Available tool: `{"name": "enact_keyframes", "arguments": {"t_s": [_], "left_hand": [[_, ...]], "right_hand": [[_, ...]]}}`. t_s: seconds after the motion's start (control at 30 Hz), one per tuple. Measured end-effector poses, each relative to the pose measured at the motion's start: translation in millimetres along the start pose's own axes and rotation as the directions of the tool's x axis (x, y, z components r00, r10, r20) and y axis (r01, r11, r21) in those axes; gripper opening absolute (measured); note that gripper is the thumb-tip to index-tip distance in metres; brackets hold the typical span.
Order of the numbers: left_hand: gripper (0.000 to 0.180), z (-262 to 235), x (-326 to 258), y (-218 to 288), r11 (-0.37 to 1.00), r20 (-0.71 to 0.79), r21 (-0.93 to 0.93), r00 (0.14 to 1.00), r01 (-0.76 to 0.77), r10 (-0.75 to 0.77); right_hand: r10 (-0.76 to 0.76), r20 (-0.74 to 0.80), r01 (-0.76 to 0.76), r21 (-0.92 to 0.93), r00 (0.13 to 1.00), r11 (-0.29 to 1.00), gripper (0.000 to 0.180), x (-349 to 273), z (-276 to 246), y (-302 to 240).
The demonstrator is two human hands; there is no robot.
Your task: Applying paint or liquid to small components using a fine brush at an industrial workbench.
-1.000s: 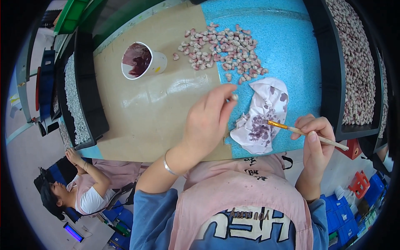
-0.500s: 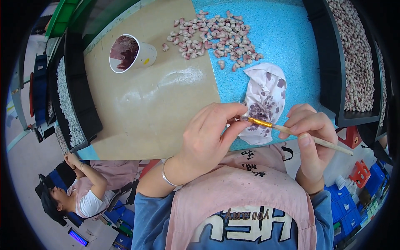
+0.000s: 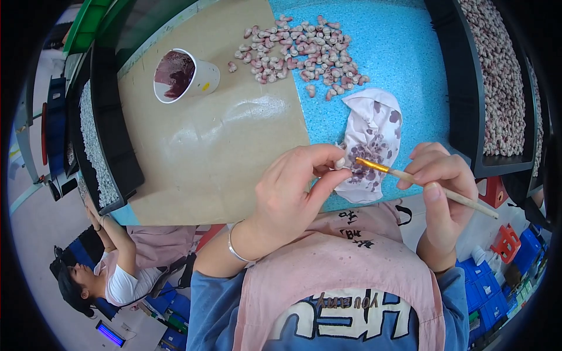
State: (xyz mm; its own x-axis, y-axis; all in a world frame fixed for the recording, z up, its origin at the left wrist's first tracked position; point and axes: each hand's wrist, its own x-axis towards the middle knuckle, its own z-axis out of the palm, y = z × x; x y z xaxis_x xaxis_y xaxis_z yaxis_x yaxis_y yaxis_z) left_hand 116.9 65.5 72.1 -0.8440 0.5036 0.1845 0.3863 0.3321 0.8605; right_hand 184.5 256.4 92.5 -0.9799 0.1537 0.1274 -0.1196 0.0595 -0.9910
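We see the left hand (image 3: 293,181) pinching a small pale piece (image 3: 339,164) between thumb and fingertips, above the table's near edge, right of its middle, while the right hand (image 3: 440,184) grips a paintbrush (image 3: 404,175) by its wooden handle, bristles just beside the piece. With so little of the piece showing past the fingers, we could easily paint skin instead, and wet fingertips might then smear the colour or let the piece slip. Should it drop, we would likely find it on the stained cloth (image 3: 383,126) near that edge, picking up stray blotches. An overloaded brush could also drip there. The paint cup (image 3: 205,76) stands toward the table's left edge, so a reach across might knock it, spilling over the brown sheet (image 3: 175,158) toward the loose pieces (image 3: 331,67) scattered near the far edge.
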Motion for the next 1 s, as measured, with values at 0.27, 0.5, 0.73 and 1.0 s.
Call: {"name": "enact_keyframes", "arguments": {"t_s": [0.27,0.5,0.73,1.0], "left_hand": [[0.029,2.2,-0.5,0.0,0.999,0.026,-0.023,0.999,0.028,-0.028],[0.027,3.2,-2.3,-2.0,0.982,0.008,-0.15,0.994,0.113,-0.113],[0.027,3.8,-3.4,-4.0,0.973,0.01,-0.184,0.991,0.137,-0.137],[0.027,3.1,-2.0,-2.7,0.983,0.024,-0.143,0.994,0.111,-0.109]], "right_hand": [[-0.037,0.06,0.039,-0.029,0.998,0.999,0.008,0.5,-1.1,0.2],[-0.019,0.013,0.018,0.026,1.0,0.999,0.009,-2.2,-3.8,-1.3],[-0.005,-0.005,0.005,-0.018,1.0,1.0,0.008,-1.2,-2.9,-0.8],[-0.024,0.067,0.028,-0.062,0.997,0.998,0.007,1.4,-2.2,-1.4]]}}
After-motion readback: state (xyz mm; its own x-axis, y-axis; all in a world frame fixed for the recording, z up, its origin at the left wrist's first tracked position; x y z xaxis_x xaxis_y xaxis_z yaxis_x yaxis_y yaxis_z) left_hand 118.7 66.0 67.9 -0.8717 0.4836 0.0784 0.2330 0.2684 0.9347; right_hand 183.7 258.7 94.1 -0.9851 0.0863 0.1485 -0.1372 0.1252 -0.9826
